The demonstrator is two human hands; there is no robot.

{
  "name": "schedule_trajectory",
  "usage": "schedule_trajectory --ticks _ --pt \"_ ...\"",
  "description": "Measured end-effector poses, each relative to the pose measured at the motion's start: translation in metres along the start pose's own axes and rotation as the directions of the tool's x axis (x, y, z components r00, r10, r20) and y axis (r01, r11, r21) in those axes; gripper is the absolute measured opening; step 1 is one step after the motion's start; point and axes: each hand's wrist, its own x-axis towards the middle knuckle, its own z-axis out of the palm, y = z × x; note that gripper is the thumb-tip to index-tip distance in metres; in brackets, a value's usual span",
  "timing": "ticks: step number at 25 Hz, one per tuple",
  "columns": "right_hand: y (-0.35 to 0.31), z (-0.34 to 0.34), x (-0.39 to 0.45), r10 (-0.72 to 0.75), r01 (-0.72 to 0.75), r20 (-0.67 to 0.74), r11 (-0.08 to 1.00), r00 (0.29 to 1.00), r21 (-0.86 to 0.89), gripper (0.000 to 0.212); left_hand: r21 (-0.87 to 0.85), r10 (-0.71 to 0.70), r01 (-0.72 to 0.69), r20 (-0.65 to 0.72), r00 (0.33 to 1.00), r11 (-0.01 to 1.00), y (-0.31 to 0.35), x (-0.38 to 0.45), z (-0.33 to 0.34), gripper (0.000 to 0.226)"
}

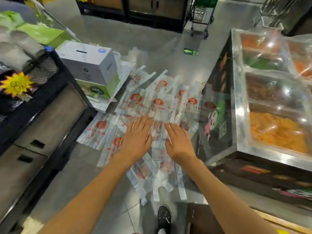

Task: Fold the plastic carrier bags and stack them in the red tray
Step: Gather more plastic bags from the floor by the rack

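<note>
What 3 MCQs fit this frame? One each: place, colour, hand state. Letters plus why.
1. Where do the plastic carrier bags lie?
A. In a red tray
B. Spread on the floor
C. On the food display counter

2. What colour is the round logo on the bags?
A. Red
B. Blue
C. Black

3. How are the two hands?
A. Both clenched into fists
B. One pinches a bag handle, lifted high
C. Both flat, fingers straight, over the bags

Key:
1 B: the bags overlap on the grey floor between the white box and the food display counter.
2 A: each bag shows a red disc.
3 C: left hand and right hand show straight fingers, palms down.
</note>
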Motion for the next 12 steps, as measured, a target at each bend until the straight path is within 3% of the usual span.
schedule_trajectory --ticks 7,12 --pt "0.11 0.2 0.028 0.168 -0.171 0.175 0.985 0.97 0.006 0.059 -0.117 -0.124 0.151 0.213 0.969 0.982 -0.061 0.004 0.226 0.064" --pt "0.176 0.37 0.022 0.224 -0.24 0.265 0.97 0.938 0.03 0.057 -0.129 -0.2 0.263 0.371 0.907 0.956 -0.107 -0.026 0.412 0.065"
